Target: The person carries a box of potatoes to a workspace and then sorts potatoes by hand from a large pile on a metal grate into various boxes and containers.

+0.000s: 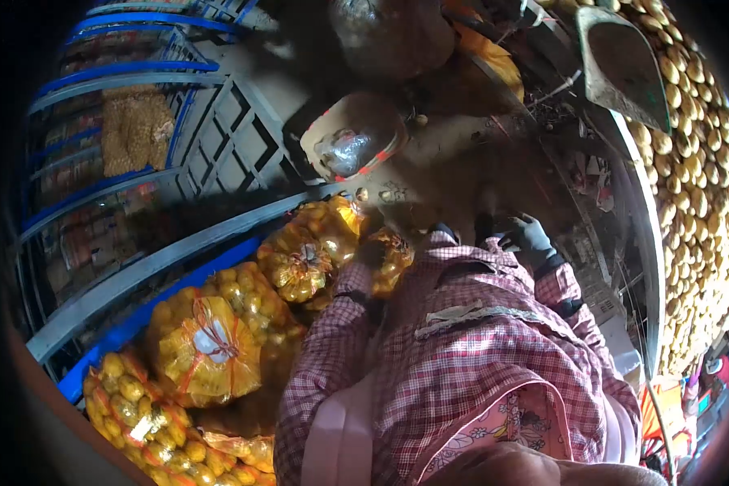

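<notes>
My left hand [369,253] is in dark shade at the end of the checked sleeve, beside a yellow mesh bag [394,263]; its fingers are hard to make out. On the other side of my body, my right hand [530,234], in a pale glove, has its fingers spread and holds nothing. Tied yellow mesh bags of potatoes [211,344] lie along my left side, one of them a smaller bag [296,263] nearer my left hand.
A blue and grey metal rail [178,243] runs along the left. A basket [352,105] with clear plastic inside stands ahead. At the right, many loose potatoes [697,186] lie behind a pale edge, with a scoop [624,69] above them.
</notes>
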`<state>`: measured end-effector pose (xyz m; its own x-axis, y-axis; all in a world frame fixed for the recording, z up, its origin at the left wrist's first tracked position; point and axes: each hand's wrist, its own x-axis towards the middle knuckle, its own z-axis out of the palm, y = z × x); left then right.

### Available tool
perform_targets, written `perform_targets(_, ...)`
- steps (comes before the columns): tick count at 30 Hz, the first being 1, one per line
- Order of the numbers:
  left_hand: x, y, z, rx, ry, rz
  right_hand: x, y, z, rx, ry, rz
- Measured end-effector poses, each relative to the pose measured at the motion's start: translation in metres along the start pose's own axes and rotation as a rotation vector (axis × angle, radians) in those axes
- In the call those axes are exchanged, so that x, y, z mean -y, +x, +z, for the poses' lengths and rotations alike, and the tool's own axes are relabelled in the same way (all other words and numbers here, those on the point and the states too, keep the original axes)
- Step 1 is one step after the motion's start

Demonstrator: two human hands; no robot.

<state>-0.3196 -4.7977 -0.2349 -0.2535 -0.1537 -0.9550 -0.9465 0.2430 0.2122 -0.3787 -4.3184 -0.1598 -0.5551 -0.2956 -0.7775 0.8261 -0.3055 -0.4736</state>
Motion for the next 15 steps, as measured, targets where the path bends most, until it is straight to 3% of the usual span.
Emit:
perform_targets(3, -0.024, 0.016, -0.009, -0.008, 0.002, -0.015, 0.043, 0.032, 0.022, -0.023, -0.203, 0.081)
perform_targets(5, -0.026, 0.033, -0.02, -0.005, 0.002, -0.037, 0.026, 0.073, 0.004, 0.103, -0.468, -0.208)
perform_targets(8, -0.045, 0.061, -0.039, 0.0, 0.022, -0.047, 0.016, 0.132, -0.003, 0.133, -0.78, -0.133)
perform_targets(9, -0.053, 0.073, -0.045, 0.007, 0.032, -0.05, 0.0, 0.161, -0.017, 0.151, -0.786, -0.094)
perform_targets(11, -0.074, 0.099, -0.056, 0.015, 0.061, -0.04, 0.011, 0.194, 0.004, -0.001, -0.153, 0.252)
perform_targets(15, -0.103, 0.16, -0.074, 0.041, 0.123, -0.004, -0.024, 0.286, -0.003, -0.114, -0.254, 0.274)
